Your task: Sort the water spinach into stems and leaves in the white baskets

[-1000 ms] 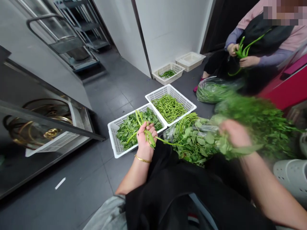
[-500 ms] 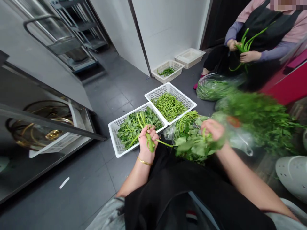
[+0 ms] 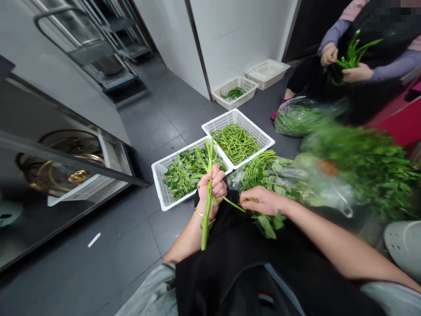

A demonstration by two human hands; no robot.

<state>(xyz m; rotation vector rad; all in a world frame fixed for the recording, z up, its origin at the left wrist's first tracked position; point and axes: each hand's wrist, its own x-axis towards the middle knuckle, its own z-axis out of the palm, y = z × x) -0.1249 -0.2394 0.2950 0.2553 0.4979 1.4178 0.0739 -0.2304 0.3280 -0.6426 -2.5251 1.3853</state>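
Observation:
My left hand is closed around a few long green stems that stick out above and below the fist. One thin stem reaches from it toward my right hand, whose fingers are pinched on that leafy stem. Broad green leaves hang beneath the right hand. Behind my left hand, a white basket holds loose leaves. Beside it, another white basket contains thin green stem pieces. A pile of leafy stems lies just beyond my right hand.
A co-worker at upper right holds green stalks. Near them lie a plastic bag of greens and a blurred heap of leafy herbs. Small trays stand by the wall. A metal shelf is at left.
My right hand has come left and down, close to my left hand, and now pinches the stem. The stems in my left hand now point more upright, with a long one hanging down.

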